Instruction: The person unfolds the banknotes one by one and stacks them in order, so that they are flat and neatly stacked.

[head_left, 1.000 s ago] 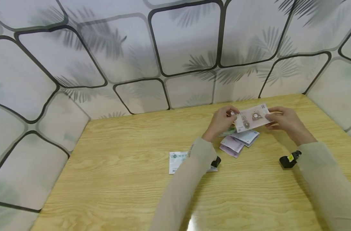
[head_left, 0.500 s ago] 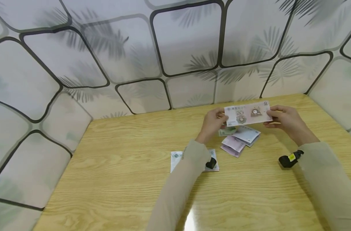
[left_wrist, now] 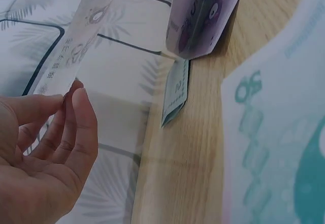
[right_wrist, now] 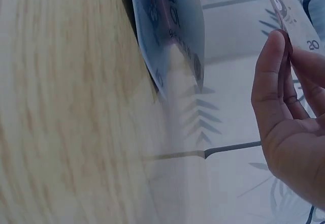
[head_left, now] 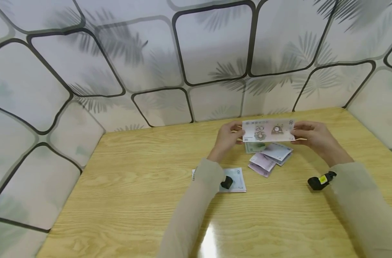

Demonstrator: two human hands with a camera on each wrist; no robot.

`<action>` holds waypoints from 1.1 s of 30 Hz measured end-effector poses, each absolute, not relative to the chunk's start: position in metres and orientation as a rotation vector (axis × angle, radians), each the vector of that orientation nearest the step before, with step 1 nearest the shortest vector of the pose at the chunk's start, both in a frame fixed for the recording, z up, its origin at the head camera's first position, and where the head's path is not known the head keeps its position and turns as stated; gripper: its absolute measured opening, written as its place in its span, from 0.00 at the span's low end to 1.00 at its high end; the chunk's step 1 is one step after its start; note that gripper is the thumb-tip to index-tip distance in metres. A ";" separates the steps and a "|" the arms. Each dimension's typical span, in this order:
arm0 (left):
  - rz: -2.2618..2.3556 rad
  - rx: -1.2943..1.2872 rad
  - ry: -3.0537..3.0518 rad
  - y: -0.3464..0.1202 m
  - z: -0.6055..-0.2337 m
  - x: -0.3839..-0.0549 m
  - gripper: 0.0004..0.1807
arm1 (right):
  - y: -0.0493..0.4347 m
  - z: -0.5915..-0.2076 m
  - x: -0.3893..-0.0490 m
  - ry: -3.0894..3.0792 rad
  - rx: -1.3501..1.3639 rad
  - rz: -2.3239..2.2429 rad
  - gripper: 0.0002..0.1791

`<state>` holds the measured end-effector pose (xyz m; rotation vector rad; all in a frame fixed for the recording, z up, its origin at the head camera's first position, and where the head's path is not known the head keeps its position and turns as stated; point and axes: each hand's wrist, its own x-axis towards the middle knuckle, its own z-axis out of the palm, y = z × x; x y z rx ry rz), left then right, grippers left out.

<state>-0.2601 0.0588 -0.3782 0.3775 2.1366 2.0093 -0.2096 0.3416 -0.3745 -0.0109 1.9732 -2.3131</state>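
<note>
A pale brown 20 banknote [head_left: 268, 131] is stretched flat between both hands above the table. My left hand [head_left: 227, 139] pinches its left end between thumb and fingers; in the left wrist view the same banknote [left_wrist: 76, 46] runs up from the fingertips. At the other end, my right hand [head_left: 316, 138] pinches the edge, the printed 20 showing beside the thumb in the right wrist view. Just below lie a green banknote [head_left: 254, 147], a folded bluish banknote [head_left: 278, 152] and a folded purple banknote [head_left: 262, 162]. The green one is partly covered.
A small stack of blue-green banknotes [head_left: 237, 177] lies under my left forearm, partly hidden by the sleeve. The wooden table [head_left: 134, 200] meets a patterned wall covering [head_left: 212, 46] at its back edge.
The 20 banknote has gone from tilted to level and shifted left, and its left end has come fully into view. Both hands have moved left with it, the left one further.
</note>
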 end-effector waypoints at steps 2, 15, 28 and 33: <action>2.014 0.360 2.132 0.054 -0.379 -0.260 0.15 | 0.338 -0.375 -0.210 1.966 -0.024 -2.298 0.14; 1.978 0.311 2.091 0.024 -0.377 -0.257 0.16 | 0.319 -0.373 -0.209 2.002 -0.088 -2.223 0.15; 1.964 0.378 2.197 0.002 -0.372 -0.252 0.14 | 0.301 -0.367 -0.206 2.059 -0.145 -2.113 0.14; 1.989 0.372 2.203 -0.007 -0.372 -0.250 0.13 | 0.292 -0.365 -0.204 2.130 -0.162 -2.048 0.14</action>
